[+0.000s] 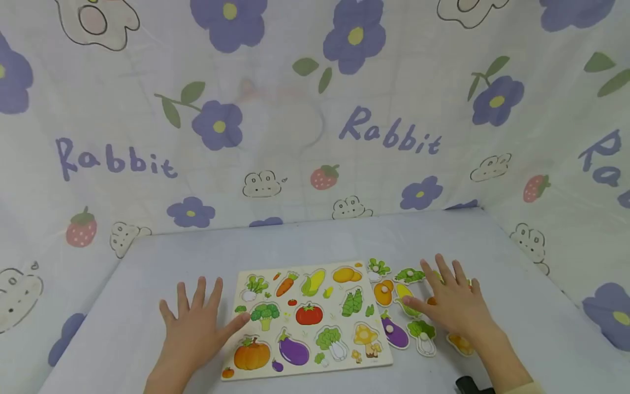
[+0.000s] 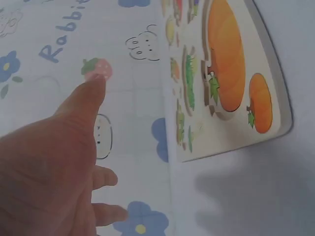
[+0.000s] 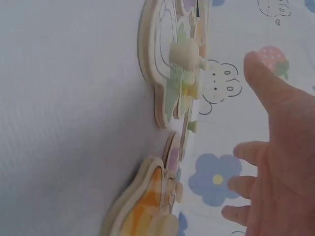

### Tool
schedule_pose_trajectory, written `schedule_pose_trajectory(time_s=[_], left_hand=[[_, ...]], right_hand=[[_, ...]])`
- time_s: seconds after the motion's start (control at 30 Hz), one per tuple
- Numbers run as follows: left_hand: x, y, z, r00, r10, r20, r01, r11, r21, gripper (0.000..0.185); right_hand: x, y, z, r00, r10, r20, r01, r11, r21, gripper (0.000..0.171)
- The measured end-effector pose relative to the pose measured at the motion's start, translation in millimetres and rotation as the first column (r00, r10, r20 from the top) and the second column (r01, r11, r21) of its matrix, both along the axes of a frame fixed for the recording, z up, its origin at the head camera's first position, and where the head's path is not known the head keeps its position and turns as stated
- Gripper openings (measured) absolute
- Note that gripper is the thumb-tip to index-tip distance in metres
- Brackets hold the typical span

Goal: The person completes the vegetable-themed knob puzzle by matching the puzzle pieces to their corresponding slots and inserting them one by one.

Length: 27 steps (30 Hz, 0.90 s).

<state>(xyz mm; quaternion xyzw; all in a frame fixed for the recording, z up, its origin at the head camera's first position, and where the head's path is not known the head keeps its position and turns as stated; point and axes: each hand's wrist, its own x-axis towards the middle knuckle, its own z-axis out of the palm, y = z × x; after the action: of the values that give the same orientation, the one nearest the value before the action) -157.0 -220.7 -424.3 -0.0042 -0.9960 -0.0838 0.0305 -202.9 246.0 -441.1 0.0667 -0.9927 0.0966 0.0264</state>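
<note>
Hiding several loose pieces (image 1: 394, 328), the right hand (image 1: 455, 303) hovers.

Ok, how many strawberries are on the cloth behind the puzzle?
3: the left strawberry sits low, the middle strawberry beside a rabbit face, the right strawberry on the side wall. More may be hidden.

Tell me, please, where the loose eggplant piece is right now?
In the head view, the eggplant piece lies beside the puzzle board, right side, near the right hand.
</note>
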Motion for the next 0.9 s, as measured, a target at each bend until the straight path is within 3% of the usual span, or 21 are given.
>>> schedule_pose_trajectory(time_s=[0.17, 0.37, 0.6, 0.7, 0.73, 0.77, 0.9], left_hand=[[10.6, -1, -3.7, 0.992, -0.073, 0.107, 0.059, 0.990, 0.131, 0.116], [15.4, 2, -14.7, 0.967, -0.193, 0.164, 0.137, 0.943, 0.305, 0.132], [17.1, -2, -19.5, 0.961, -0.201, 0.188, 0.135, 0.939, 0.317, 0.136], [19.1, -3, -18.4, 0.957, -0.174, 0.233, 0.094, 0.943, 0.318, 0.135], [19.7, -3, -18.1, 0.955, -0.161, 0.249, 0.078, 0.946, 0.314, 0.134], [20.1, -3, -18.2, 0.952, -0.148, 0.267, 0.060, 0.949, 0.311, 0.133], [21.8, -9, -20.0, 0.952, -0.120, 0.283, 0.034, 0.956, 0.290, 0.129]], right_hand=[[2.4, -6, 2.6, 0.999, 0.017, -0.029, -0.020, 0.992, -0.127, 0.099], [2.5, -18, 12.3, 0.998, 0.019, -0.056, -0.036, 0.942, -0.333, 0.085], [2.5, -31, 17.6, 0.992, -0.046, -0.121, -0.018, 0.876, -0.482, 0.060], [-0.5, -33, 14.2, 0.989, -0.086, -0.123, 0.007, 0.844, -0.537, 0.051], [-2.2, -33, 14.7, 0.992, -0.094, -0.084, 0.026, 0.809, -0.588, 0.048], [-4.0, -33, 16.2, 0.995, -0.093, -0.031, 0.050, 0.751, -0.658, 0.047], [-16.1, -38, 23.4, 0.974, -0.062, 0.216, 0.220, 0.460, -0.860, 0.045]])
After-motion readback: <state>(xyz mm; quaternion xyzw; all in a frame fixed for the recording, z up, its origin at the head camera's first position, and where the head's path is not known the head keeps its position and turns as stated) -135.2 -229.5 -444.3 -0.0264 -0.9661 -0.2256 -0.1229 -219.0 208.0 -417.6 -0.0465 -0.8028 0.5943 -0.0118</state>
